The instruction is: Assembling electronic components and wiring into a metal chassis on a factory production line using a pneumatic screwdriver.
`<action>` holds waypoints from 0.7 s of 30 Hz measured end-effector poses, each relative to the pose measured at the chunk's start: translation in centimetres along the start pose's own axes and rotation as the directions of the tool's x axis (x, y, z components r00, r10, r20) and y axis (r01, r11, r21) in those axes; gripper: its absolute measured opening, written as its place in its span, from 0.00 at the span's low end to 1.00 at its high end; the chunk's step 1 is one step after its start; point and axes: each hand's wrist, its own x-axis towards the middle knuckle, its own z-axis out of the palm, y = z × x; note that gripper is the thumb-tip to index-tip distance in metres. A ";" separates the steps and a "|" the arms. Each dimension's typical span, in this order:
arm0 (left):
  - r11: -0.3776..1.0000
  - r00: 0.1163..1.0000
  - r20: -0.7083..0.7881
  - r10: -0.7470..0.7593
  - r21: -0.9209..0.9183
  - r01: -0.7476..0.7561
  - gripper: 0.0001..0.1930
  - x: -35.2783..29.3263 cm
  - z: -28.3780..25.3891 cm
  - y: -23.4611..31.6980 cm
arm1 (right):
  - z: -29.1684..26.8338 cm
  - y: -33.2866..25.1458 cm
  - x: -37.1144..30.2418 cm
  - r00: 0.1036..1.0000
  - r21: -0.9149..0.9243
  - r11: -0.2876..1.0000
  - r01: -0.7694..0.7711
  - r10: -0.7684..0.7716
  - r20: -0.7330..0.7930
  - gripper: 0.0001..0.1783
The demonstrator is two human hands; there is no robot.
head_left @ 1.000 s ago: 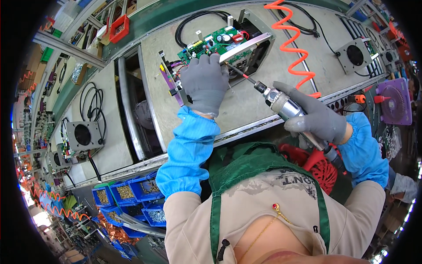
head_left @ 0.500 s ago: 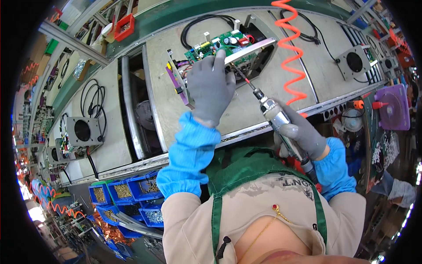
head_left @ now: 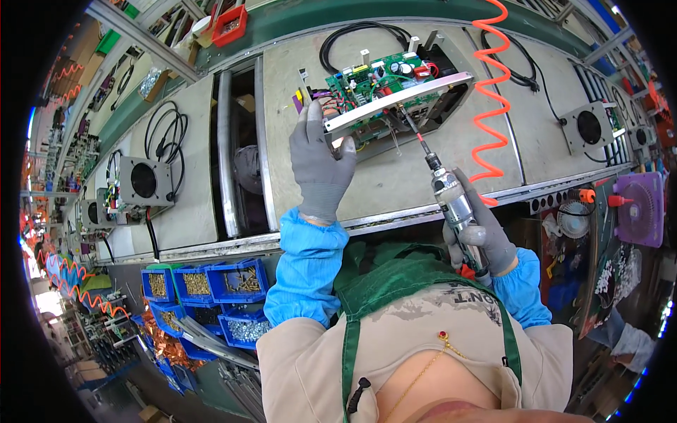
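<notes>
A green circuit board with many components sits in an open metal housing on the bench, a silver frame bar along its near side. My left hand, in a grey glove, grips the left end of that frame, fingers behind it and thumb in front. Part of a purple strip shows beside the fingertips. My right hand, also gloved, is closed around a silver power screwdriver. Its long bit slants up to the bar's near face, right of the middle; the exact contact point is too small to tell.
A coiled orange air hose hangs right of the housing. A grey fan unit stands left, another fan unit right. A metal roller crosses a bench gap. Blue bins of fasteners sit below the bench; a red bin lies beyond.
My left hand has gone from over the board to the frame's left end. The housing's near bar shows more fully and the unit sits turned. The screwdriver stands more upright, its bit still at the bar.
</notes>
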 end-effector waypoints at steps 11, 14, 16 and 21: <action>0.734 0.896 0.033 -0.442 -0.561 0.383 0.13 -7.7 4.5 -3.4 | -0.1 0.0 0.0 1.000 0.016 1.000 0.008 -0.008 -0.022 0.62; 0.967 0.955 0.296 -0.032 -0.233 0.105 0.17 -8.9 5.9 -5.1 | -0.2 0.3 0.0 0.999 0.008 1.000 0.011 -0.011 -0.034 0.62; 0.991 0.904 0.421 0.071 -0.135 -0.015 0.17 -9.7 7.4 -4.1 | -0.1 0.5 0.3 0.999 0.004 1.000 0.018 -0.017 -0.038 0.62; 0.990 0.749 0.663 0.000 0.106 -0.095 0.13 -11.1 11.4 -5.0 | 0.6 0.8 0.0 0.998 -0.017 0.999 0.038 -0.039 -0.052 0.62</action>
